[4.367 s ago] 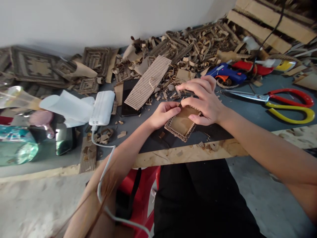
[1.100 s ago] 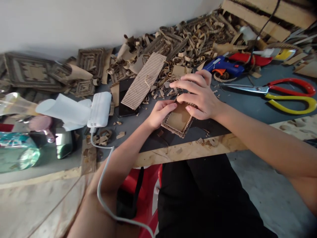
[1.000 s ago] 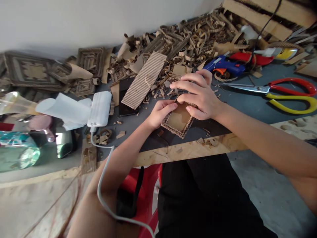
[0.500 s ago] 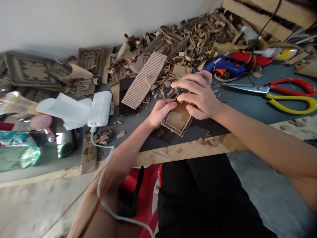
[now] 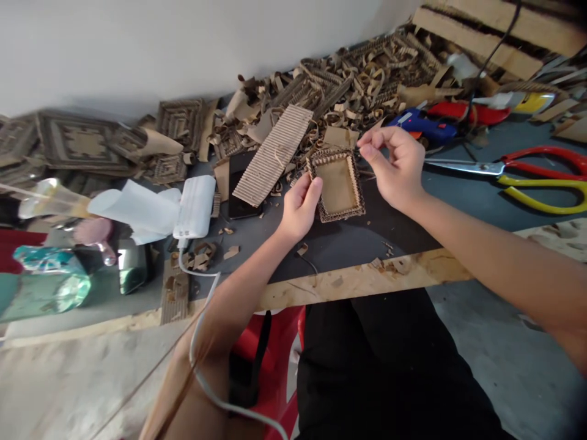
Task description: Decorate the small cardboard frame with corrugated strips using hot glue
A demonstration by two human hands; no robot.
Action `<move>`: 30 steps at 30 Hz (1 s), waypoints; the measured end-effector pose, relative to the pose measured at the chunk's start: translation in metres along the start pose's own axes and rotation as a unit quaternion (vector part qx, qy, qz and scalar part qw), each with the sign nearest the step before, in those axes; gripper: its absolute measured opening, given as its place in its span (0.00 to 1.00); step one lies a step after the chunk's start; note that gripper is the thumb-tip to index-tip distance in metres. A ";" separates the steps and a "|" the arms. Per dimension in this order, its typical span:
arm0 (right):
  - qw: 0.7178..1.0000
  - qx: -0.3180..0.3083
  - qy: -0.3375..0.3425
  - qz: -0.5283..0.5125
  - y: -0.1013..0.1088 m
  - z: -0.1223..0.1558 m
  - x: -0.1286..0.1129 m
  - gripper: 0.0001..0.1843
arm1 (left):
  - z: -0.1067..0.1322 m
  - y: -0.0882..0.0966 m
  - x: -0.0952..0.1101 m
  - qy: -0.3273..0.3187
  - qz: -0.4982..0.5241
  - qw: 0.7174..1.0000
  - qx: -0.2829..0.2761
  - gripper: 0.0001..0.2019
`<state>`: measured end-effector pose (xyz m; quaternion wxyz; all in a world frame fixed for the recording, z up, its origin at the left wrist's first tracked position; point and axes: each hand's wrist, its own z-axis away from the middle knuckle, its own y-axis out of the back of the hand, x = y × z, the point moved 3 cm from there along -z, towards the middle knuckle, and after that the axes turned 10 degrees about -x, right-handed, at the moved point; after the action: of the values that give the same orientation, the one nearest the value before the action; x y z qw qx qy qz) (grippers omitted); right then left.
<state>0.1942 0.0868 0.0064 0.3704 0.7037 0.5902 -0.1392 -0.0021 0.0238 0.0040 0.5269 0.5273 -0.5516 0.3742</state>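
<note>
A small rectangular cardboard frame [image 5: 338,186] with a flat brown base and a raised corrugated border is tilted towards me above the dark tabletop. My left hand [image 5: 301,209] is closed on its left side, thumb over the border. Just right of the frame, apart from it, my right hand [image 5: 398,164] pinches thumb and fingertips together; whatever lies between them is too small to make out. Behind the left hand lies a corrugated cardboard strip [image 5: 274,156]. Beyond the right hand is a blue glue gun [image 5: 424,124], partly hidden by it.
Cardboard coils and scraps [image 5: 348,79] are heaped along the wall. Red-and-yellow-handled scissors [image 5: 543,177] lie to the right. A white power bank [image 5: 195,206] with a cable, a pink hairbrush [image 5: 95,233] and finished-looking cardboard squares [image 5: 80,140] are on the left.
My right hand has come off the frame and moved right, its fingertips now pinched. My left hand has raised and turned the frame, so its inside faces me more.
</note>
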 end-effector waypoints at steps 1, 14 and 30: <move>1.000 -0.004 0.008 0.009 0.000 0.001 -0.007 0.17 | 0.001 0.000 0.003 -0.005 -0.024 1.000 0.003 0.30; 0.928 -0.084 0.190 0.309 0.000 0.010 -0.065 0.18 | 0.010 -0.002 0.013 -0.155 -0.242 0.958 0.011 0.23; 0.931 -0.165 0.113 0.304 0.002 0.010 -0.059 0.13 | 0.011 -0.005 0.016 -0.169 -0.253 0.952 0.010 0.24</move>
<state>0.1829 0.0368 0.0379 0.4371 0.7892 0.4006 0.1599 0.0029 0.0098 0.0171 0.4976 0.7107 -0.4774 0.1395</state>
